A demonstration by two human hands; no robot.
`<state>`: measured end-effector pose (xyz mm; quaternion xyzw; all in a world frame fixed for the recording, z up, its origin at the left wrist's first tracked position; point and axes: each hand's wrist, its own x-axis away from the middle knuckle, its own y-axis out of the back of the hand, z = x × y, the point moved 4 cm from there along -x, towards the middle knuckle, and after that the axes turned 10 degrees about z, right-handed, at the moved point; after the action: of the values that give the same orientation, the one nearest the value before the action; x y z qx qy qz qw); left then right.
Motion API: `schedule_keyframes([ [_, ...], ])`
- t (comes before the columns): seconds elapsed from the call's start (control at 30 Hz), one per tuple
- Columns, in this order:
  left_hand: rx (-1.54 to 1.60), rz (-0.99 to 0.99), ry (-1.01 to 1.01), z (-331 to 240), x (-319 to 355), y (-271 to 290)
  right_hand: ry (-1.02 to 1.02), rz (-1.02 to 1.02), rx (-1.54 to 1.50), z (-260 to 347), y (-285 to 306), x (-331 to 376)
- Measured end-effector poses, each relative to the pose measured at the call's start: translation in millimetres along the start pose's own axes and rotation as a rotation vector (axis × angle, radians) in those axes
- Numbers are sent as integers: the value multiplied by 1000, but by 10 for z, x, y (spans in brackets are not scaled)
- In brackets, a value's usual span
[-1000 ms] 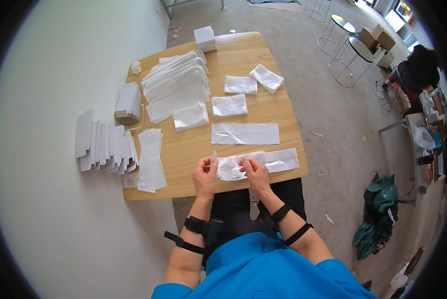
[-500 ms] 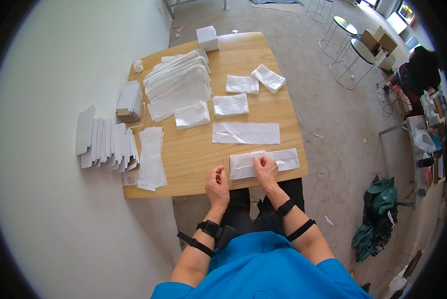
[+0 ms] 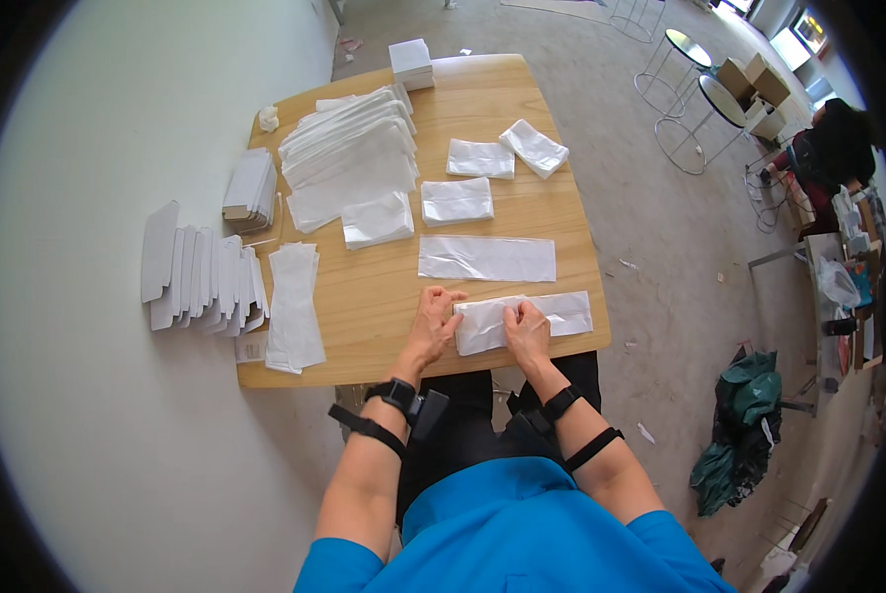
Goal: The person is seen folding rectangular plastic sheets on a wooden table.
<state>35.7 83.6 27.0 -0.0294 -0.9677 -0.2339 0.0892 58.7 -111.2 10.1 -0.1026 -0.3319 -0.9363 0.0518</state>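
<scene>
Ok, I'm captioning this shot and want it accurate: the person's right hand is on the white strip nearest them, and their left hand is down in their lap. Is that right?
Only the left hand is wrong: the head view shows it up over the table, by the left end of the white strip. The right hand is on that strip, as you say.

Your bare forearms [image 3: 362, 494] angle inward from the lower edge, so your wrists [image 3: 540, 379] sit closer together than your elbows. Your left hand [image 3: 450, 308] is loosely curved, thumb and index finger parted, fingers pointing rightward. Your right hand [image 3: 520, 321] is bunched, its fingers curled in beside the thumb. The two hands stand side by side, not touching.
</scene>
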Motion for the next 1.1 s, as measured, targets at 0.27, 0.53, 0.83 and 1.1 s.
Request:
schedule_keyframes([
  [0.27, -305, 411, -97, 287, -376, 70, -29, 12, 43, 4, -51, -6],
  [0.53, -423, -82, -194, -506, 98, -5, -63, 54, 45, -3, 7, -24],
  [0.83, -418, -307, 127, -276, 656, -434, -29, 60, 52, 57, -13, -23],
  [1.1, -670, -293, -12, -316, 682, -522, -39, 25, 45, 49, 3, -25],
])
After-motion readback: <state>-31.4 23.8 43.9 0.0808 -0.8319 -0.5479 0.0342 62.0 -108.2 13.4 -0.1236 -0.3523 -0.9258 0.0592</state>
